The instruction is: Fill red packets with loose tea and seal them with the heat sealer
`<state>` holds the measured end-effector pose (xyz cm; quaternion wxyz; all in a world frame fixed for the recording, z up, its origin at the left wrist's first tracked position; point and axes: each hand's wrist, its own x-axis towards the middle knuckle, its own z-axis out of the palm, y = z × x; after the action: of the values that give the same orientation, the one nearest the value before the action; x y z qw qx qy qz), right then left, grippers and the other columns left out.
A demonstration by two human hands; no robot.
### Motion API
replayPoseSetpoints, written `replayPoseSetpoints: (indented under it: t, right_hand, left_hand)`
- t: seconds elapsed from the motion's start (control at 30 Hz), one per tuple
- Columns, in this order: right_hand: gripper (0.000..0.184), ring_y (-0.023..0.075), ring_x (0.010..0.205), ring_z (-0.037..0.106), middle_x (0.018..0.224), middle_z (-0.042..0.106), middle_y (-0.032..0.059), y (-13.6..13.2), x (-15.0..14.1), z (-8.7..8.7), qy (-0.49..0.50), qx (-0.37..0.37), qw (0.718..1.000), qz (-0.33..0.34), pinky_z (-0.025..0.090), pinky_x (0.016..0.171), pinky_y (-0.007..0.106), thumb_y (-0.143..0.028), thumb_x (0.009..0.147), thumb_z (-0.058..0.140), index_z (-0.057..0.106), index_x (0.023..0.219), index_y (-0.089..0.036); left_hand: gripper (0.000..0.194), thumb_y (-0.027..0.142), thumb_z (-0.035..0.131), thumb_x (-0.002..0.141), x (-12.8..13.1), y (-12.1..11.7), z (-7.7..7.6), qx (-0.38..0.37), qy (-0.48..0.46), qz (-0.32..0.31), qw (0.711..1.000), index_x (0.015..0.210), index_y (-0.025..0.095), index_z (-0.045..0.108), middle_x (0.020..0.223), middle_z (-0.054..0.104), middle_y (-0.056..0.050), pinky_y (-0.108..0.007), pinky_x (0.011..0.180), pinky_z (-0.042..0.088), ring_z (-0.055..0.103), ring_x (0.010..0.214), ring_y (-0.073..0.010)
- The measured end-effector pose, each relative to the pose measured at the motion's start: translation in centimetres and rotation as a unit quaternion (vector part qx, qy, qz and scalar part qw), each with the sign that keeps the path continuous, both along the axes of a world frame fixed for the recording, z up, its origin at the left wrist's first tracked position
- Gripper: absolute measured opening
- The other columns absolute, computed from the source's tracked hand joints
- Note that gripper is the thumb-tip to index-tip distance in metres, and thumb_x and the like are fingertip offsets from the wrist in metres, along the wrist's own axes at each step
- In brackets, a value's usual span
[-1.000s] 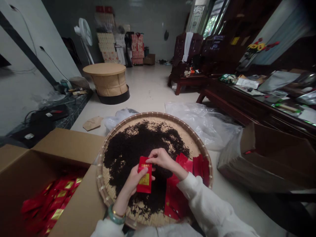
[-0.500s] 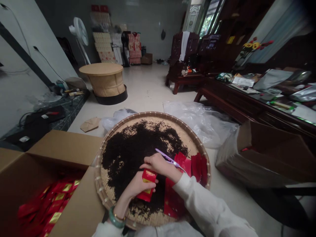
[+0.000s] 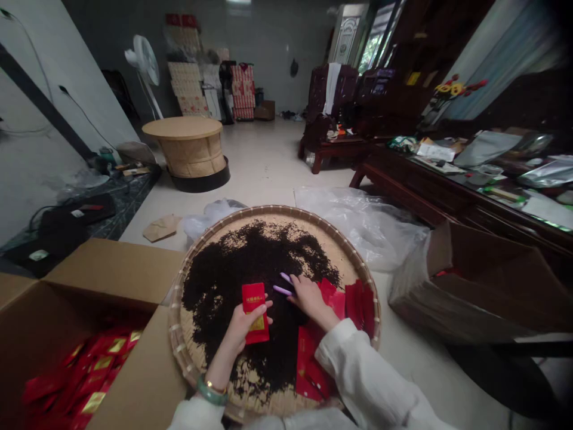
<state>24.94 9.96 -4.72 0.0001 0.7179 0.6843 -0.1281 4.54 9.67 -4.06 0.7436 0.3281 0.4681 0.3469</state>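
Note:
My left hand (image 3: 245, 323) holds a red packet (image 3: 254, 292) upright, thumb across its front; gold print and a yellow-gold patch show on it. Closed around a slim purple two-armed tool (image 3: 283, 291) is my right hand (image 3: 308, 298), just right of the packet. The tool's two arms stand apart at the tips, and the palm hides its rear. Both hands are over a round woven tray (image 3: 178, 340) spread with dark, loose tea-like leaves (image 3: 224, 269). Flat red packets (image 3: 307, 358) lie on the tray's right side, partly under my right forearm.
An open cardboard box (image 3: 129, 364) at the left contains many red packets (image 3: 96, 376). Another open carton (image 3: 483, 286) stands at the right. Clear plastic sheeting (image 3: 353, 221) lies behind the tray. Farther back are a round wooden-topped stand (image 3: 183, 128) and a long cluttered table (image 3: 403, 179).
My right hand has moved away from the packet's top, to the right, and the tool's arms now show apart. My left hand has raised the packet slightly, leftward.

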Motion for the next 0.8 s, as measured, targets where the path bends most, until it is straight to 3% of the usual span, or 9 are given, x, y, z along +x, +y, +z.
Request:
replayPoseSetpoints:
  t: [0.13, 0.23, 0.33, 0.47, 0.63, 0.8]
  right_hand:
    - [0.044, 0.0255, 0.105, 0.056, 0.116, 0.057, 0.0165, 0.1, 1.7, -0.5, 0.128, 0.015, 0.992, -0.013, 0.044, 0.087, 0.032, -0.028, 0.084, 0.062, 0.053, 0.123, -0.011]
    - [0.042, 0.0233, 0.101, 0.058, 0.112, 0.061, 0.0135, 0.5, 2.9, 1.1, 0.257, 0.038, 0.965, 0.014, 0.044, 0.087, 0.031, -0.032, 0.084, 0.06, 0.057, 0.12, -0.01]
    - [0.047, 0.0232, 0.097, 0.059, 0.112, 0.063, 0.0119, 0.6, 2.6, 3.5, 0.332, 0.021, 0.938, 0.099, 0.045, 0.083, 0.032, -0.04, 0.082, 0.061, 0.059, 0.12, -0.011]
    - [0.043, 0.0214, 0.089, 0.061, 0.103, 0.066, 0.0095, 0.7, 0.3, 5.7, 0.343, -0.009, 0.922, 0.178, 0.044, 0.076, 0.029, -0.042, 0.081, 0.063, 0.065, 0.113, -0.014]
    - [0.028, 0.0177, 0.084, 0.06, 0.095, 0.067, 0.006, 1.2, -1.8, 5.8, 0.324, -0.007, 0.927, 0.188, 0.041, 0.071, 0.024, -0.033, 0.086, 0.058, 0.069, 0.106, -0.017]
    - [0.024, 0.016, 0.078, 0.058, 0.085, 0.065, 0.0046, 1.0, -1.9, 5.4, 0.289, 0.005, 0.937, 0.197, 0.037, 0.067, 0.022, -0.032, 0.089, 0.056, 0.071, 0.1, -0.017]
  left_hand:
    - [0.073, 0.042, 0.086, 0.05, -0.1, 0.1, -0.1, 0.01, 0.002, 0.003, 1.0, 0.11, 0.007, 0.062, 0.106, 0.069, -0.02, -0.026, 0.054, 0.053, 0.067, 0.057, -0.0174]
    - [0.072, 0.042, 0.086, 0.05, -0.1, -0.1, -0.4, 0.022, 0.011, -0.006, 1.0, 0.108, 0.007, 0.062, 0.102, 0.07, -0.019, -0.027, 0.055, 0.053, 0.067, 0.056, -0.0173]
    - [0.066, 0.043, 0.085, 0.05, 0.1, -0.2, -0.5, 0.034, 0.02, -0.026, 0.999, 0.101, 0.006, 0.065, 0.098, 0.071, -0.019, -0.027, 0.053, 0.052, 0.066, 0.055, -0.018]
    - [0.057, 0.042, 0.085, 0.051, 0.6, -0.3, -0.5, 0.053, 0.034, -0.061, 0.996, 0.091, 0.005, 0.068, 0.088, 0.072, -0.018, -0.028, 0.052, 0.052, 0.066, 0.053, -0.0183]
    - [0.056, 0.043, 0.085, 0.05, 0.8, -0.7, -0.7, 0.066, 0.044, -0.078, 0.994, 0.085, 0.004, 0.067, 0.067, 0.07, -0.012, -0.028, 0.053, 0.051, 0.065, 0.051, -0.0189]
    - [0.065, 0.053, 0.082, 0.051, 0.9, -0.8, -0.5, 0.038, -0.009, -0.033, 0.999, 0.093, 0.007, 0.064, 0.084, 0.072, -0.015, -0.03, 0.057, 0.052, 0.068, 0.062, -0.0227]
